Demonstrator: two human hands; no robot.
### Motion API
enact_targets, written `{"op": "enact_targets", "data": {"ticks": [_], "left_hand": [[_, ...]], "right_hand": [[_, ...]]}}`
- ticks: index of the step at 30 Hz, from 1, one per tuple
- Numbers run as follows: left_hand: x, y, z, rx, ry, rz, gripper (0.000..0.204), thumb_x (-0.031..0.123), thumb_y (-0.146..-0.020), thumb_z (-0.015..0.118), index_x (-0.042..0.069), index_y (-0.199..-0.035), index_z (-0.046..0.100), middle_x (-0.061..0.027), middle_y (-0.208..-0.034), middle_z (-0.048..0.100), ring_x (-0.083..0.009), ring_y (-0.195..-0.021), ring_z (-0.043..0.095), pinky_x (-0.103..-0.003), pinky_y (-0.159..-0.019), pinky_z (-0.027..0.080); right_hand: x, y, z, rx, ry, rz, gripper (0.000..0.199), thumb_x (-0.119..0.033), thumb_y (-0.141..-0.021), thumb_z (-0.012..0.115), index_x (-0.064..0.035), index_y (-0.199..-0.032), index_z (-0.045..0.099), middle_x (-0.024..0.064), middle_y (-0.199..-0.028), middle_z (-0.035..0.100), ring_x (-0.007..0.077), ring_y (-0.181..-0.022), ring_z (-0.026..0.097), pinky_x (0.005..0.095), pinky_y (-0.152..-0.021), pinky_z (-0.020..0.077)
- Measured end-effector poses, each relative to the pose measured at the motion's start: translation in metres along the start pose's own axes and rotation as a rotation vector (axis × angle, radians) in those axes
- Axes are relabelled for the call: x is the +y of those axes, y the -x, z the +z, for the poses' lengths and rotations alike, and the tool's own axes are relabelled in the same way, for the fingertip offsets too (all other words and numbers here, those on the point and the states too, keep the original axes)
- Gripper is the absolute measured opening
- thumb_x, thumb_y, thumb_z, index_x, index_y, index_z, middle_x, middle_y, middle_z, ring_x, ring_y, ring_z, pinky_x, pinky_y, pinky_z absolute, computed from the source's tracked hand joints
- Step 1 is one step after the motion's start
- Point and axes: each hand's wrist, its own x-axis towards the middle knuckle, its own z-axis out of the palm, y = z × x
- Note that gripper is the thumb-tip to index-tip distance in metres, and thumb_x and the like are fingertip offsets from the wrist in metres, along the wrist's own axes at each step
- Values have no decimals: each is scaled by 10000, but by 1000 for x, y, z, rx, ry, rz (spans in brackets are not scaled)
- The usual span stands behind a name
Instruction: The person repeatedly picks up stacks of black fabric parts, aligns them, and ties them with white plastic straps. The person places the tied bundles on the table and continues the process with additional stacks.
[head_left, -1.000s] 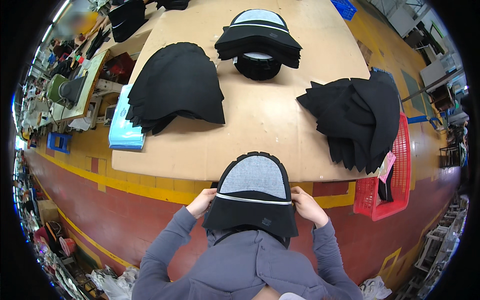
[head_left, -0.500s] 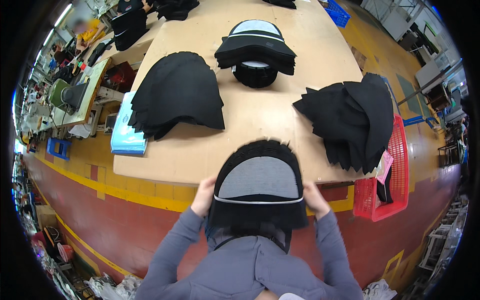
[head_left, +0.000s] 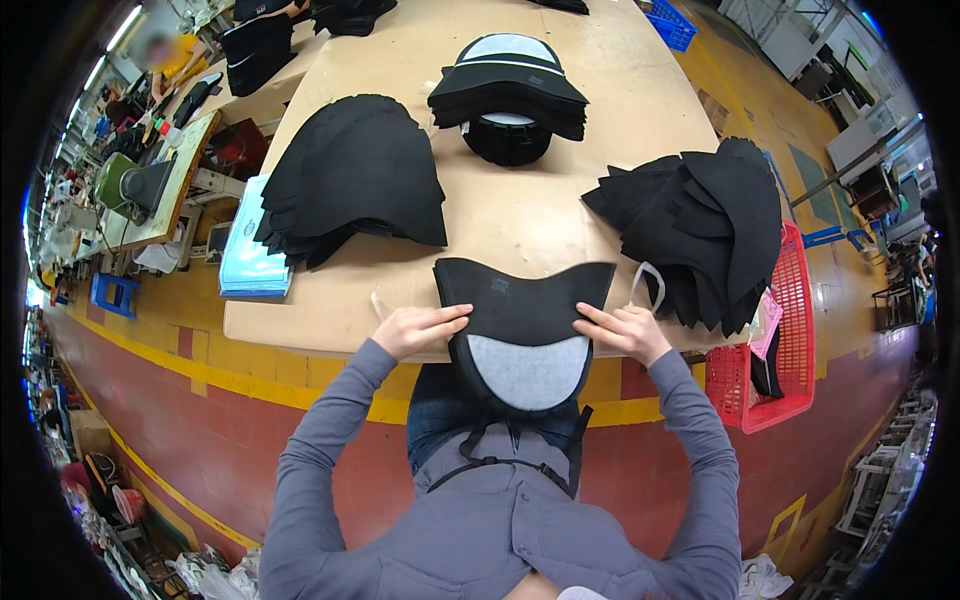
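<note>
A black fabric cap piece (head_left: 522, 305) with a grey lining panel lies over the near edge of the tan worktable (head_left: 520, 225), its grey part hanging toward me. My left hand (head_left: 417, 328) presses on its left side with fingers flat. My right hand (head_left: 620, 330) pinches its right corner. A stack of black panels (head_left: 352, 180) lies at the left, another heap of black panels (head_left: 700, 225) at the right, and a pile of finished black and grey pieces (head_left: 508, 90) sits at the far middle.
A red plastic basket (head_left: 775, 375) hangs at the table's right end. A light blue packet (head_left: 245, 260) lies beside the left stack. A white cord loop (head_left: 645, 280) lies by my right hand. Other workbenches and a person in yellow are at far left.
The cap piece has been flipped and laid down on the table edge; before, both hands held it up in front of me with the grey panel uppermost.
</note>
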Motion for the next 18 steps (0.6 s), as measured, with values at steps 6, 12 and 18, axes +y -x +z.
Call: {"op": "enact_targets", "data": {"ticks": [6,12,18], "left_hand": [[-27,44,-33,-181,125,-414,283,17,-819,677,68,-1095,717,-39,-1050,704,-167,-728,683,-285,-655,547],[18,-15,-59,69,1145,-925,452,87,-837,727,82,-1276,625,-3,-1045,654,-45,-759,542,-217,-665,455],[76,-66,63,183,496,-663,289,141,-841,654,58,-1117,649,-93,-955,622,-270,-851,467,-378,-799,380]], "right_hand": [[15,11,-35,20,78,504,171,-245,-787,734,-132,-708,633,20,-666,604,172,-543,580,320,-509,475],[18,-32,-78,-222,-1222,1282,281,-250,-937,613,-25,-774,660,-34,-623,531,37,-560,460,237,-508,357],[-76,-163,-32,-319,-332,607,266,-238,-883,590,-46,-729,691,168,-678,647,336,-632,658,424,-583,513]]}}
